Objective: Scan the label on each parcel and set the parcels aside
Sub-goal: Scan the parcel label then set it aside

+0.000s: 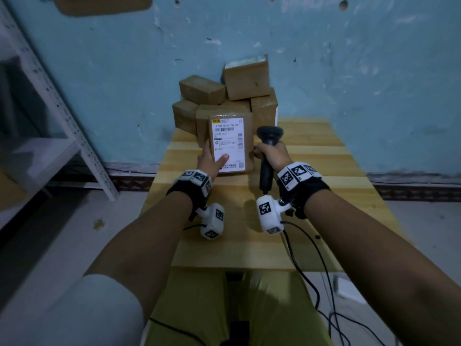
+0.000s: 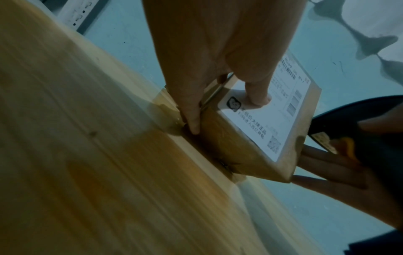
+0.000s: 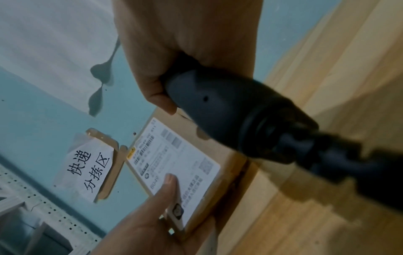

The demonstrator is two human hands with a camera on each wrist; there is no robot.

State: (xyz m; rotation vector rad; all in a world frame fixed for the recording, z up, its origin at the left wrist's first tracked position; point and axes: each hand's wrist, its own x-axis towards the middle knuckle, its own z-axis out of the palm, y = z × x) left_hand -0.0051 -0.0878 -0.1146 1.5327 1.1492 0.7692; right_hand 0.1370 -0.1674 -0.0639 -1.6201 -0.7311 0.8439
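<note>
A brown cardboard parcel (image 1: 249,136) stands tilted on its lower edge on the wooden table (image 1: 311,171), its white label (image 1: 228,138) facing me. My left hand (image 1: 212,158) grips its left edge, thumb pressed on the label (image 2: 257,127), fingers behind the box. My right hand (image 1: 272,156) is wrapped round the handle of a black barcode scanner (image 1: 268,151), just right of the parcel; its fingertips touch the parcel's right edge. The scanner (image 3: 240,117) hangs over the parcel (image 3: 220,148) in the right wrist view.
A pile of several brown parcels (image 1: 224,96) leans against the blue wall at the table's far end. A white metal shelf (image 1: 57,116) stands to the left. Black cables (image 1: 311,270) trail off the table's near right edge. A paper sign (image 3: 87,172) hangs on the wall.
</note>
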